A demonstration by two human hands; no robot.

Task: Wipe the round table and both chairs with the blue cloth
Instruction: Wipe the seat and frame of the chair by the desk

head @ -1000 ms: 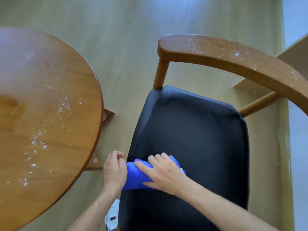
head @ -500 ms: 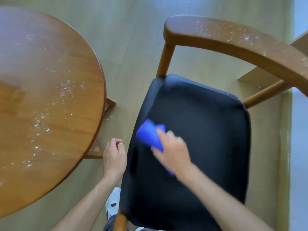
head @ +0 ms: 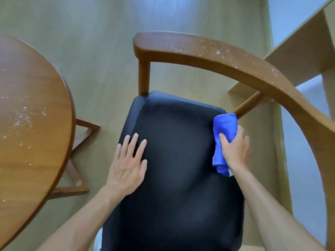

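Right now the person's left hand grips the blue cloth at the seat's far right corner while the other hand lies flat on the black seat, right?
Not quite: the head view shows the right hand gripping the blue cloth. The left hand lies flat on the black seat.

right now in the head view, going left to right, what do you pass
round table → left hand flat on the black seat → blue cloth → right hand gripping it → light wooden shelf

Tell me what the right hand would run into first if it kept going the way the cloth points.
Probably the slanted wooden strut just past the blue cloth gripped by the right hand; depth is uncertain.
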